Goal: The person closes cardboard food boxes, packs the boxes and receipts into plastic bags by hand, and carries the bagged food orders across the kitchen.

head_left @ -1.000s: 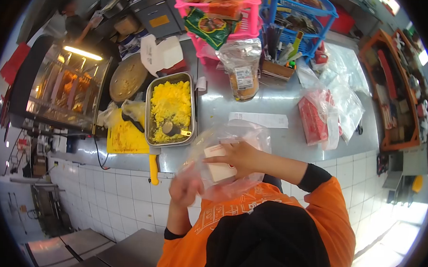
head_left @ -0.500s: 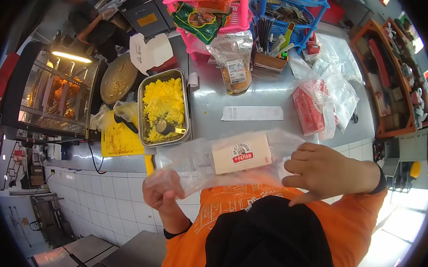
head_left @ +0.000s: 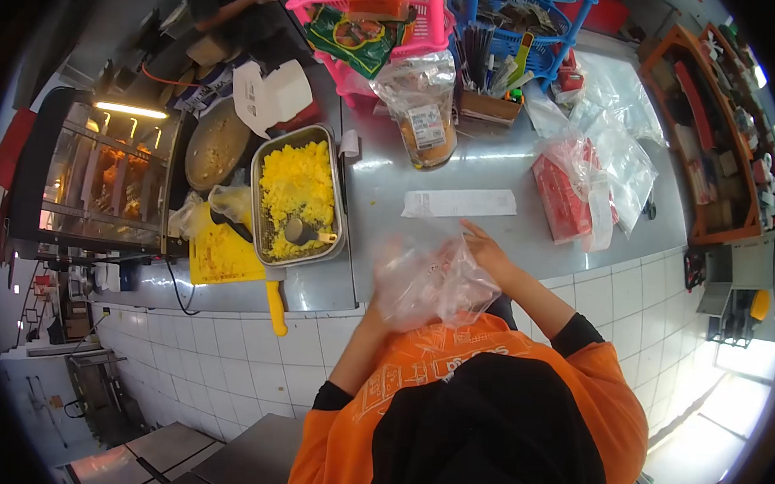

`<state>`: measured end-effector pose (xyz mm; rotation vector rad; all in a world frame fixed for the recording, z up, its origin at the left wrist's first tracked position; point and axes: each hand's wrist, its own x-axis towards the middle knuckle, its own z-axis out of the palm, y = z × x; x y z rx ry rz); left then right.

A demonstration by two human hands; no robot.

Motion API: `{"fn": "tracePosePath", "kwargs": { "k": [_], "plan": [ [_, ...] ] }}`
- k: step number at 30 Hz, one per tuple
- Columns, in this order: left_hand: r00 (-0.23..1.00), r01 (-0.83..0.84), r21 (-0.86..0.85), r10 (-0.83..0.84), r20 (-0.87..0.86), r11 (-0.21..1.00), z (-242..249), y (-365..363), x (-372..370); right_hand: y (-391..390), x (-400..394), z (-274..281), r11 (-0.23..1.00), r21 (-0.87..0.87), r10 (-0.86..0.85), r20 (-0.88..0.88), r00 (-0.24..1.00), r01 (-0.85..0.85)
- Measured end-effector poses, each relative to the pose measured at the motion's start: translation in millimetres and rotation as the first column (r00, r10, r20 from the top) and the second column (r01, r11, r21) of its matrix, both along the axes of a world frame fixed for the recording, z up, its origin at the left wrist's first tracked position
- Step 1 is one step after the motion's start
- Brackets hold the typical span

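A clear plastic bag point(head_left: 433, 279) is bunched up in front of my orange shirt, at the counter's near edge. Its folds are blurred, and no printed box can be made out through them. On the bag's left side, my left hand point(head_left: 380, 304) grips it, fingers mostly covered by the plastic. My right hand point(head_left: 486, 251) holds the bag's upper right side, with one finger reaching toward the counter. Just beyond lies a white paper slip point(head_left: 459, 203).
Left of the bag stands a metal tray of yellow food point(head_left: 296, 186) with a scoop. A yellow-handled tool point(head_left: 276, 308) overhangs the counter edge. A red plastic-wrapped pack point(head_left: 562, 193) lies to the right. Pink point(head_left: 352, 72) and blue baskets point(head_left: 543, 54) stand behind.
Both hands have come closer together, and the bag, stretched flat before, is now bunched. The printed box that showed through it is out of sight. My right hand moved left and away from me.
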<state>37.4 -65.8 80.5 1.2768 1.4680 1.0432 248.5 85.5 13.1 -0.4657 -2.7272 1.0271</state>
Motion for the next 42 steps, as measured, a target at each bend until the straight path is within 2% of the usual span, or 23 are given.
{"fn": "tracePosePath", "kwargs": {
  "k": [1,3,6,7,9,11,12,15,17,19,21,23,24,25,26,27,29,32,33,35,38,40,42],
  "plan": [
    [0.997,-0.004,0.042,0.001,0.074,0.999,-9,16,4,5,-3,-5,0.996,0.078,0.031,-0.004,1.0,-0.03],
    [0.985,0.017,0.063,-0.028,0.17,0.998,-34,25,1,-11,6,-9,0.989,0.029,-0.136,-0.22,0.966,0.146],
    [0.976,0.148,0.085,-0.16,0.148,0.985,-46,28,-3,-35,-4,37,0.984,0.007,-0.179,-0.085,0.98,0.181],
    [0.968,0.222,0.136,-0.235,0.087,0.965,-40,31,-3,-36,-7,33,0.988,-0.029,-0.155,-0.105,0.982,0.153],
    [0.921,0.386,0.369,-0.334,-0.2,0.846,-19,28,1,-34,-14,21,0.99,-0.094,-0.118,-0.156,0.981,0.104],
    [0.778,0.602,0.602,-0.217,-0.589,0.525,11,16,12,-29,-12,13,0.976,-0.206,-0.091,-0.094,0.991,0.07],
    [0.663,0.705,0.51,-0.203,-0.721,0.493,21,12,12,-27,-8,9,0.964,-0.261,-0.069,-0.059,0.996,0.051],
    [0.87,0.389,0.538,-0.106,-0.481,0.748,-4,0,-9,-30,-2,-20,0.87,-0.471,-0.14,0.049,0.989,0.146],
    [0.718,0.311,0.31,-0.009,-0.696,0.898,-7,-6,-21,-28,-6,-35,0.926,-0.348,-0.156,-0.009,0.988,0.144],
    [0.499,0.148,0.096,0.009,-0.867,0.984,-7,-11,-26,-31,-10,-43,0.962,-0.224,-0.172,-0.065,0.983,0.153],
    [0.554,0.331,0.138,-0.074,-0.829,0.933,-35,4,-20,-27,-14,-45,0.985,-0.081,-0.161,-0.119,0.98,0.152],
    [0.789,0.337,0.213,-0.152,-0.595,0.917,-48,22,-2,-16,-32,-20,0.963,0.264,0.117,-0.236,0.965,-0.053],
    [0.934,0.246,0.237,-0.165,-0.317,0.94,-51,31,16,-13,-42,1,0.89,0.435,0.261,-0.249,0.933,-0.133],
    [0.972,0.198,0.215,-0.163,-0.17,0.956,-52,38,24,-15,-52,32,0.857,0.49,0.275,-0.178,0.945,-0.158],
    [0.981,0.178,0.186,-0.16,-0.107,0.966,-51,42,27,-17,-62,59,0.821,0.54,0.283,-0.105,0.954,-0.184],
    [0.985,0.166,0.161,-0.155,-0.079,0.973,-50,47,28,-18,-70,71,0.857,0.507,0.205,-0.165,0.965,-0.095],
    [0.951,0.193,0.159,-0.145,-0.273,0.968,-40,53,25,-26,-84,81,0.924,0.382,0.078,-0.228,0.97,0.016],
    [0.708,0.256,0.16,-0.073,-0.702,0.953,-22,57,23,-40,-97,80,0.999,0.042,0.029,-0.118,0.993,-0.024],
    [0.611,0.263,0.158,-0.037,-0.791,0.952,-17,58,24,-50,-98,82,0.996,0.086,0.023,-0.11,0.994,-0.014],
    [0.539,0.281,0.202,0.02,-0.842,0.938,-15,60,29,-68,-94,101,0.984,0.177,0.01,-0.09,0.996,0.006],
    [0.755,0.271,0.366,0.039,-0.654,0.89,-30,54,23,-60,-73,121,0.973,-0.112,0.195,-0.063,0.979,-0.201],
    [0.686,0.22,0.206,-0.002,-0.727,0.954,-44,56,24,-43,-44,195,0.968,0.055,0.251,-0.144,0.957,-0.245],
    [0.662,0.215,0.073,-0.09,-0.744,0.974,-32,58,28,-33,-7,241,0.977,-0.085,0.189,-0.096,0.977,-0.198]
  ]
}}
